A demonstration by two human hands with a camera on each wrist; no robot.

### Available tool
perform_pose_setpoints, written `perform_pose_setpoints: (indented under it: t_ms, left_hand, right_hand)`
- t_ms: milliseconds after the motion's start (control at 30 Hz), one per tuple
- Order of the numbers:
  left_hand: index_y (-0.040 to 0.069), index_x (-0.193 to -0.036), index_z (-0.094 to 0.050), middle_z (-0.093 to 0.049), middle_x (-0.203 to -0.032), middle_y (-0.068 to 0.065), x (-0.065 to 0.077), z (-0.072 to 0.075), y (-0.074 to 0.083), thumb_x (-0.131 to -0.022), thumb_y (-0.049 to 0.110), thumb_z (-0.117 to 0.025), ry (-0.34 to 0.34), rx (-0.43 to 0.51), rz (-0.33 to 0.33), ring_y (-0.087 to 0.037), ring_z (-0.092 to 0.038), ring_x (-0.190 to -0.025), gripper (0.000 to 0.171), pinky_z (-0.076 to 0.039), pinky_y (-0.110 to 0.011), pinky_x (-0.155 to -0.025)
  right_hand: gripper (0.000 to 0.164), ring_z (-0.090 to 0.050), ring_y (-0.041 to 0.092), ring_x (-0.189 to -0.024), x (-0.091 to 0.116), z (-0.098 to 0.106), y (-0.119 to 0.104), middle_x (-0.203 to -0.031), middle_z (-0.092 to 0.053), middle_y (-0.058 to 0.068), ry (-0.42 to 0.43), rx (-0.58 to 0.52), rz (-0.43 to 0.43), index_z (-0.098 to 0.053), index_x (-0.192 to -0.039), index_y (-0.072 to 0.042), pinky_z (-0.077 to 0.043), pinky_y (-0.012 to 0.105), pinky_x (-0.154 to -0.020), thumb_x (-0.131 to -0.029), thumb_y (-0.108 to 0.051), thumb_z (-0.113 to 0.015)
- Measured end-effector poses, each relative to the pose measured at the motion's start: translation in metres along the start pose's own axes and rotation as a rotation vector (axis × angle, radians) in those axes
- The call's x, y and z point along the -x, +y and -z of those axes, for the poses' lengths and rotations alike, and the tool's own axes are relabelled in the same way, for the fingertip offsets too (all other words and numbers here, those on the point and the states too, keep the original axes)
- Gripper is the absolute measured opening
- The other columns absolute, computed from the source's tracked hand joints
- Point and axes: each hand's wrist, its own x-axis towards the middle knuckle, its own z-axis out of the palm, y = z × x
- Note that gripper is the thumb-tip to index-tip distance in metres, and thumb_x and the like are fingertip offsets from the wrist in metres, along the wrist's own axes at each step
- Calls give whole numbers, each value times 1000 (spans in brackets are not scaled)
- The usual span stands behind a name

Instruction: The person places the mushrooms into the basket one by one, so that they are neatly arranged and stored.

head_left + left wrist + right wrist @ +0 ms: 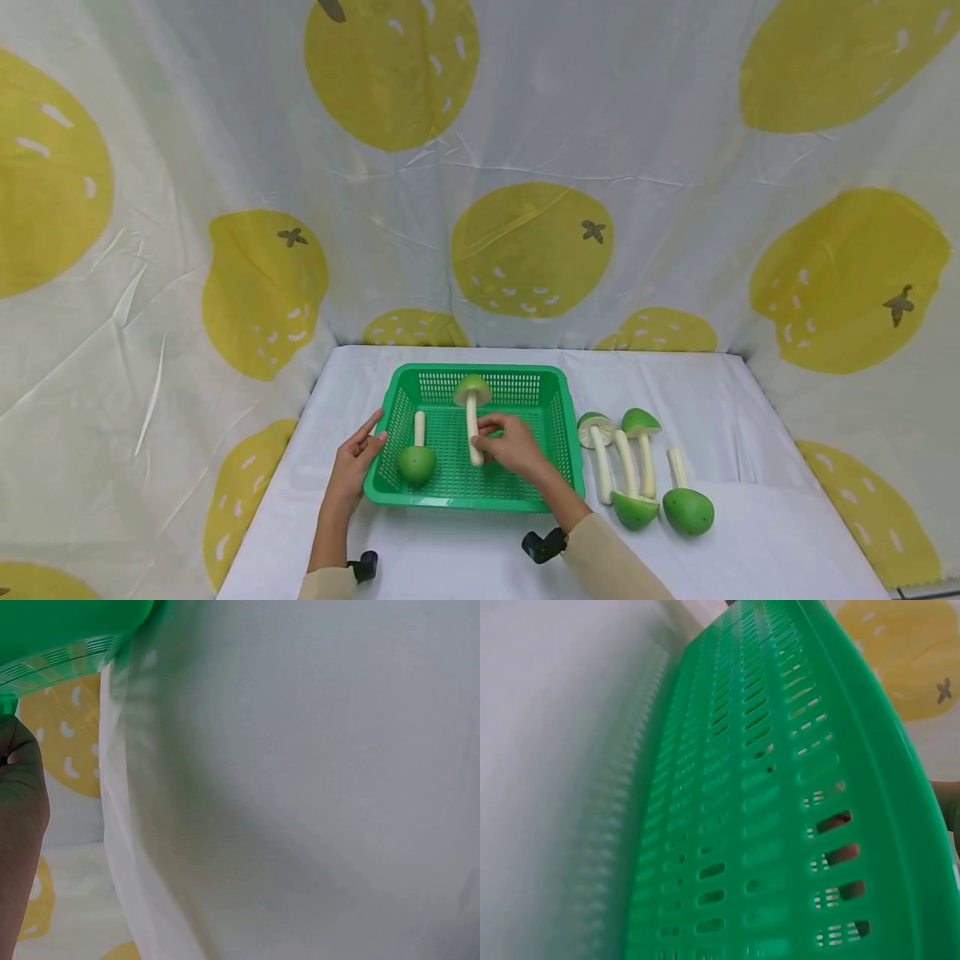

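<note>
A green plastic basket [480,502] with slotted walls stands on the white-covered table. My left hand [351,471] holds its left rim, the thumb over the edge; in the left wrist view that hand [19,780] shows only in part below the basket [67,634]. Inside the basket, my right hand [516,444] pinches the pale stem of a green-capped mushroom [472,410], cap away from me. To its left lies another green mushroom [417,464], cap toward me. In the right wrist view the basket wall [727,795] hides most of the right hand.
Right of the basket lie several more green-capped mushrooms [633,510], side by side, caps pointing different ways. A lemon-patterned cloth [525,133] hangs behind and around the table [750,533].
</note>
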Motion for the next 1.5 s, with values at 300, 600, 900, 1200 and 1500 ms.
perform_pose_setpoints:
  t_ms: [300, 600, 900, 1200, 1500]
  left_hand:
    - [22, -151, -55, -51, -75, 5, -2, -1, 0, -99, 35, -71, 1, 5, -10, -5, -46, -62, 56, -46, -20, -56]
    - [20, -151, -55, -54, -78, 3, -2, -2, -1, -99, 32, -71, 7, 19, -6, -6, -50, -63, 55, -51, -21, -58]
    - [25, -149, -57, -55, -81, -1, -2, -2, 0, -100, 31, -70, 4, 23, 10, -9, -54, -66, 51, -53, -22, -62]
    - [26, -148, -58, -55, -81, -1, -1, -2, -1, -99, 31, -71, 7, 35, 21, -9, -52, -66, 50, -52, -22, -61]
    - [24, -149, -57, -53, -78, 0, -1, -2, 0, -100, 31, -70, 10, 35, 3, -8, -49, -64, 51, -50, -23, -60]
  right_hand:
    - [30, -70, 20, -85, -4, -14, -4, -109, -67, 16, -48, -11, -33, -67, -124, 3, -62, 51, -78, -97, -10, -71]
    - [30, -69, 20, -83, -8, -27, -5, -108, -67, 16, -81, 22, -31, -66, -123, 5, -62, 51, -75, -96, -8, -71]
    - [31, -69, 20, -84, -14, -36, -4, -108, -66, 14, -86, 24, -69, -66, -124, 5, -62, 49, -77, -98, -10, -69]
    - [29, -69, 21, -83, -17, -43, -4, -102, -67, 14, -109, 25, -83, -66, -121, 7, -62, 42, -72, -96, -8, -70]
    - [27, -68, 20, -81, -19, -49, -4, -98, -70, 14, -108, 64, -95, -67, -118, 9, -60, 38, -69, -94, -5, -69]
